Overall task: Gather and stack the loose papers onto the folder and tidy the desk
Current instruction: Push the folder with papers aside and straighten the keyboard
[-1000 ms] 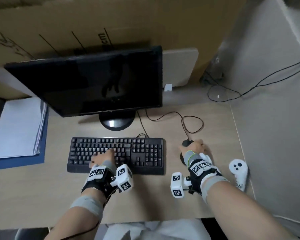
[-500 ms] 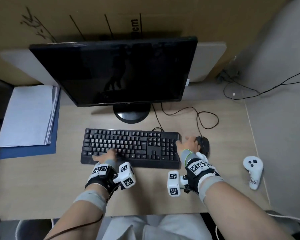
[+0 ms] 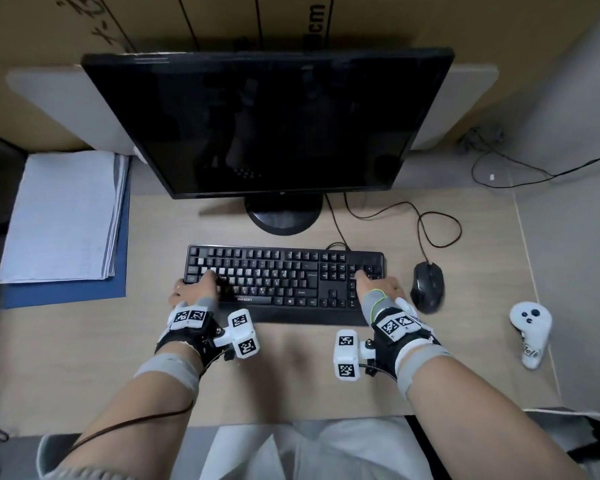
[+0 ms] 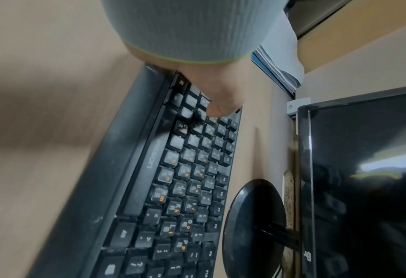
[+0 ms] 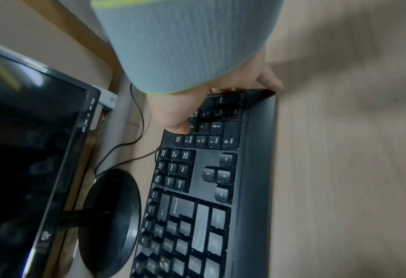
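Note:
A stack of white papers (image 3: 59,216) lies on a blue folder (image 3: 66,293) at the desk's far left; its edge also shows in the left wrist view as papers (image 4: 280,62). The black keyboard (image 3: 284,282) sits in front of me. My left hand (image 3: 193,285) holds its left end, thumb (image 4: 221,105) on the keys and fingers round the edge. At the right end my right hand (image 3: 378,285) grips it, thumb (image 5: 175,120) on the number pad, fingers curled over the end.
A dark monitor (image 3: 274,126) on a round stand (image 3: 284,216) rises just behind the keyboard. To the keyboard's right are a black mouse (image 3: 427,285), its looping cable (image 3: 430,223) and a white controller (image 3: 530,330). Bare desk lies before the keyboard.
My right hand left the mouse and moved left to the keyboard's right end. The left hand slid from the middle keys to the left end. The view shifted left.

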`<action>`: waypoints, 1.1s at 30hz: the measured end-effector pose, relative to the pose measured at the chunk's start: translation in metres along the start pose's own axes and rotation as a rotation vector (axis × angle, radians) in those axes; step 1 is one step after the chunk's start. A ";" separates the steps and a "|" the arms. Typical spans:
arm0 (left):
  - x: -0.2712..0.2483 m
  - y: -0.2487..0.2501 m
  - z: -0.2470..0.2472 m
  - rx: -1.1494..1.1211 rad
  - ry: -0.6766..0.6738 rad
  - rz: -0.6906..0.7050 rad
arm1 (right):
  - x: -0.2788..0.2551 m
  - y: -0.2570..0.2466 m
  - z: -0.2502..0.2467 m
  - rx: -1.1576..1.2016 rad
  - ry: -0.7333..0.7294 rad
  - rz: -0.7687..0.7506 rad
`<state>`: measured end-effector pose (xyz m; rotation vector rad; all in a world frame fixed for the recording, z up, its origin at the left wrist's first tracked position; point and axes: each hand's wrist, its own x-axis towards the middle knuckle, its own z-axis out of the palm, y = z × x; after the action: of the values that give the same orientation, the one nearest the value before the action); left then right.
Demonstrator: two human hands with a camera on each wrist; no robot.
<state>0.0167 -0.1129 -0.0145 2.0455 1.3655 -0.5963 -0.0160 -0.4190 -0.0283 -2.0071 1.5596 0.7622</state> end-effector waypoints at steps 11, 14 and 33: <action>-0.004 0.016 0.018 -0.005 -0.048 -0.064 | 0.022 -0.030 -0.027 0.024 -0.004 -0.092; -0.007 0.009 0.017 0.078 -0.057 -0.050 | 0.025 -0.027 -0.025 0.014 -0.008 -0.130; -0.063 0.043 0.020 -0.076 -0.003 0.229 | -0.013 -0.013 -0.051 0.065 -0.063 -0.236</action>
<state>0.0330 -0.1809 0.0222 2.1000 1.1142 -0.4407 0.0013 -0.4410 0.0178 -2.0524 1.2675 0.6665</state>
